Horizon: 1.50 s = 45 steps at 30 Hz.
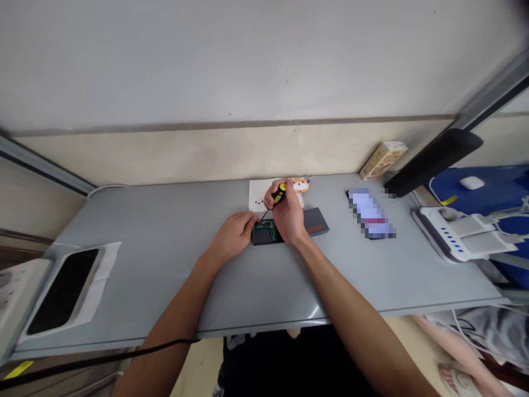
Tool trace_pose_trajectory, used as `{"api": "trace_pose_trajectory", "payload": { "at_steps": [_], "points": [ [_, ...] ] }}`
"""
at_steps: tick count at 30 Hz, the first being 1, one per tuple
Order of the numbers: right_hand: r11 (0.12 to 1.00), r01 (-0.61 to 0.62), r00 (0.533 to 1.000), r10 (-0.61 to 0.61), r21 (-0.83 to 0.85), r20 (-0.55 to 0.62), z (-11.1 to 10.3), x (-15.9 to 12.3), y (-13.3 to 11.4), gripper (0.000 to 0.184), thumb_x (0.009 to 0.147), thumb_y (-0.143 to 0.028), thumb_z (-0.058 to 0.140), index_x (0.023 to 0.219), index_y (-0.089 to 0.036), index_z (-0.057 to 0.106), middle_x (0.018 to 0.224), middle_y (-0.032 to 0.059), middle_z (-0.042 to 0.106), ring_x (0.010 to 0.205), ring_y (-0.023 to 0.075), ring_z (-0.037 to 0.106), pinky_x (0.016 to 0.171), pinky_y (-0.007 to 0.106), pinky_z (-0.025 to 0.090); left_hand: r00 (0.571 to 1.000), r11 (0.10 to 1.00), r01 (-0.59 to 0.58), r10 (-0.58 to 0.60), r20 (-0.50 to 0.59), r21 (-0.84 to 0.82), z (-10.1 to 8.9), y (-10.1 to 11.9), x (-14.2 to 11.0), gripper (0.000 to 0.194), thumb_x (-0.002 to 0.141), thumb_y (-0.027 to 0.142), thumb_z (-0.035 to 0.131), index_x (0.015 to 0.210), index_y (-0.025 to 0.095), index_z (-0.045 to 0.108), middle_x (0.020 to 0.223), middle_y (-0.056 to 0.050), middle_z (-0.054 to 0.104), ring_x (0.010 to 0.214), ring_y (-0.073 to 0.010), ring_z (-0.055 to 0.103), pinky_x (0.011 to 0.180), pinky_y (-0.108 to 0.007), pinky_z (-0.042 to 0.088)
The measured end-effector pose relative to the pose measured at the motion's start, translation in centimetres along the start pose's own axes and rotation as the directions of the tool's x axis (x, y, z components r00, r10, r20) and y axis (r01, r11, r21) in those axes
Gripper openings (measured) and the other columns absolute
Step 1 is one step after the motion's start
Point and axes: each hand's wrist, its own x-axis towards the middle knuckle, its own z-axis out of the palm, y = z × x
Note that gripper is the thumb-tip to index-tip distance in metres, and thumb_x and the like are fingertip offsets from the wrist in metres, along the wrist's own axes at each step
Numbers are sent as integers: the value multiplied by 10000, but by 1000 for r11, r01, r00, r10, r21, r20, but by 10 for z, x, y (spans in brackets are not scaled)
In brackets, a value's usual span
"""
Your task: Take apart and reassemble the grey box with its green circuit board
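Note:
A yellow-and-black screwdriver (279,194) is gripped in my right hand (289,214), its shaft slanting down to the left. Its tip meets the upper left part of a green circuit board (273,227) inside an opened black case (261,240) lying on the table. At the case's left edge, my left hand (236,232) holds it with the fingers pressed together, close to the screwdriver tip. My right hand hides the right end of the case. Beyond it lies a dark grey cover (317,219). White paper (257,190) behind carries several tiny dark pieces, probably screws.
A dog-face item (301,185) rests by the paper. Rightward on the grey table (165,220) are a phone (370,214), a small box (382,160), a black upright object (433,161) and a white charging dock (450,237). A tablet-like device (64,292) lies left. Another person's arm (458,353) shows below right.

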Motion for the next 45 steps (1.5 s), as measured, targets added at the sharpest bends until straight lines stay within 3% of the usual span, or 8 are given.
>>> {"api": "trace_pose_trajectory", "payload": {
  "at_steps": [11, 15, 21, 27, 30, 37, 41, 45],
  "points": [
    [998, 17, 999, -15, 58, -36, -4, 5, -6, 526, 970, -734, 389, 797, -253, 519, 660, -14, 393, 577, 146, 386, 573, 298, 396, 1000, 1000, 21, -21, -1, 15, -2, 5, 0, 270, 1043, 271, 403, 995, 204, 660, 1002, -65, 705, 953, -230, 643, 908, -389, 498],
    [994, 20, 999, -16, 106, -32, -4, 6, -8, 510, 983, -715, 381, 804, -256, 511, 661, -19, 364, 579, 144, 383, 571, 293, 396, 999, 999, 24, -23, -33, 34, -3, 8, 0, 322, 1060, 343, 404, 987, 198, 683, 987, -67, 660, 925, -223, 632, 866, -369, 506],
    [990, 11, 999, -4, 140, -50, -4, 6, -10, 497, 983, -710, 384, 800, -259, 487, 660, -22, 344, 574, 148, 365, 566, 298, 393, 999, 998, -19, 17, -44, -56, -2, 6, 0, 318, 1061, 388, 453, 1047, 217, 721, 980, -44, 637, 928, -198, 627, 873, -343, 509],
    [965, 39, 998, -25, 259, -59, -12, 11, -34, 376, 1005, -575, 482, 808, -255, 492, 676, -25, 345, 594, 136, 404, 592, 273, 441, 988, 995, -44, 30, -155, -93, -2, 4, 0, 262, 1034, 382, 535, 1010, 218, 738, 936, -36, 646, 894, -186, 620, 822, -324, 498],
    [964, 112, 987, -80, 243, -139, -31, 18, -52, 345, 1000, -544, 497, 805, -261, 478, 673, -32, 337, 582, 138, 402, 612, 278, 465, 983, 998, -58, 51, -174, -32, -5, 11, 15, 270, 1039, 365, 526, 977, 220, 745, 941, -39, 665, 924, -195, 625, 860, -336, 494],
    [958, 281, 923, -251, 65, -292, -82, 33, -77, 360, 993, -553, 413, 786, -259, 436, 656, -40, 290, 559, 142, 380, 583, 276, 427, 984, 976, -181, 181, 11, 120, 9, 29, 91, 217, 1018, 281, 575, 968, 206, 772, 957, -52, 685, 935, -207, 640, 846, -335, 471],
    [945, 318, 890, -325, -74, -320, -88, 35, -78, 405, 970, -622, 399, 784, -262, 399, 663, -43, 281, 551, 144, 377, 571, 283, 413, 982, 970, -191, 186, 45, 153, 22, 26, 111, 208, 1005, 303, 598, 987, 201, 778, 948, -60, 670, 922, -218, 639, 817, -334, 475],
    [943, 308, 893, -332, -128, -302, -87, 36, -75, 441, 956, -674, 391, 791, -265, 401, 654, -44, 291, 546, 148, 377, 560, 292, 406, 975, 969, -210, 198, 104, 127, 20, 22, 108, 194, 992, 313, 615, 1035, 201, 767, 975, -57, 664, 944, -216, 641, 844, -336, 492]
  ]
}}
